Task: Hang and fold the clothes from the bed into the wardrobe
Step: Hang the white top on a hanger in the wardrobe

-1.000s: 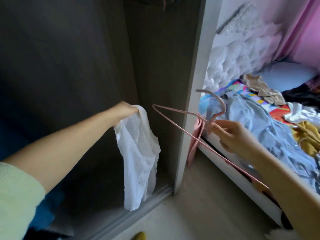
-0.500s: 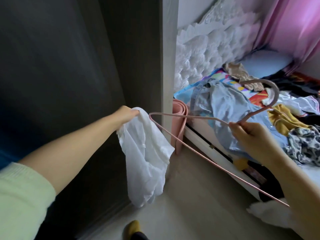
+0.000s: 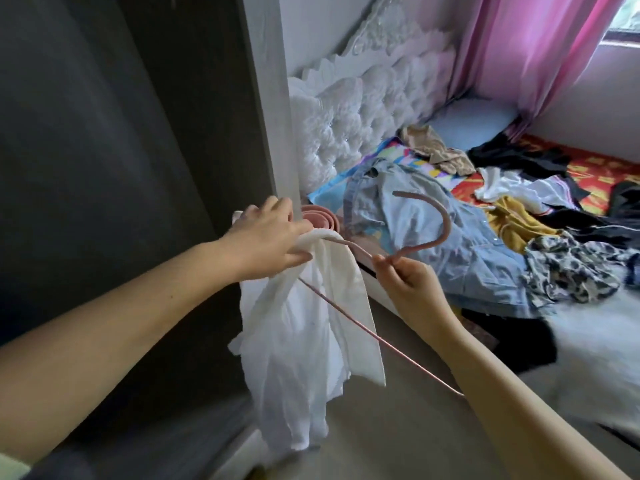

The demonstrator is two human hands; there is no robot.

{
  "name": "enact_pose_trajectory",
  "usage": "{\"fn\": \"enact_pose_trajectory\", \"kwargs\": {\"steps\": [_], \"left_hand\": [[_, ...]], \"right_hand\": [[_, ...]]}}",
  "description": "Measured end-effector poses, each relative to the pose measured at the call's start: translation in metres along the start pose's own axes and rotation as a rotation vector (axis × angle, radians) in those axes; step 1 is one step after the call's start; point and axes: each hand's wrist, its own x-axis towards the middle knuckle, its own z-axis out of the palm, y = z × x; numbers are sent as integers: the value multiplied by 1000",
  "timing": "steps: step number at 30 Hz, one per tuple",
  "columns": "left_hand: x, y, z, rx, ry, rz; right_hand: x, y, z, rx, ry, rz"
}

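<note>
Loosely, the white garment hung from my left hand, whose fingers bunched its top over one end of the pink hanger. My right hand pinched the hanger just below its hook, fingertips pressed together on the wire. Beside us the wardrobe stood open and dark; on the bed lay a denim shirt among other heaped clothes.

Person, two arms in view. Left arm: bare from wrist to above the elbow; edge of a pale green sleeve at the lower left corner, fabric detail blurred. Right arm: bare along its whole visible length. Left hand and right hand: bare.
</note>
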Motion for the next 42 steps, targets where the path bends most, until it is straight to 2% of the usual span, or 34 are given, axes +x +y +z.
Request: {"fn": "enact_pose_trajectory", "kwargs": {"steps": [2,5,6,7,8,10,13,15,18,21,23,25,27,29,30,33,37,39,42], "left_hand": [[-1,-10,-7,40,46,106],[-9,-23,-24,-574,-72,132],[-12,-28,-29,-703,-70,122],[-15,-32,-33,-781,-58,113],[-17,-36,-38,-848,-43,106],[-18,-41,-45,-932,-31,117],[-15,-39,-53,-942,-97,152],[-14,-36,-55,-956,-113,150],[-17,-37,-55,-957,-87,117],[-25,-52,-47,-868,-52,113],[-30,-61,-40,-785,-31,100],[-33,-68,-34,-648,8,95],[-32,-76,-30,-478,91,108],[-31,-83,-28,-401,173,110],[-30,-85,-28,-405,201,101],[-25,-76,-28,-412,242,59],[-13,-61,-17,-170,462,9],[-9,-58,-12,-89,523,-9],[-10,-49,-9,-26,483,-24]], "right_hand": [[-3,-9,-2,168,-161,1],[7,-8,-22,688,-619,150],[13,0,-28,824,-714,239],[18,14,-32,869,-741,318],[21,30,-31,822,-718,388],[17,56,-12,508,-665,448],[0,54,45,82,-800,212],[1,40,79,-53,-706,81],[19,32,86,-224,-424,9],[38,37,54,-70,-181,92],[48,36,27,-76,-180,22],[55,32,2,-259,-265,-102],[62,26,-21,-418,-395,-98],[69,24,-39,-686,-456,-75],[72,26,-46,-793,-437,-56],[78,39,-55,-897,-289,-9],[76,53,-53,-876,-227,39],[73,58,-54,-859,-192,48],[70,55,-58,-985,-120,80]]}}
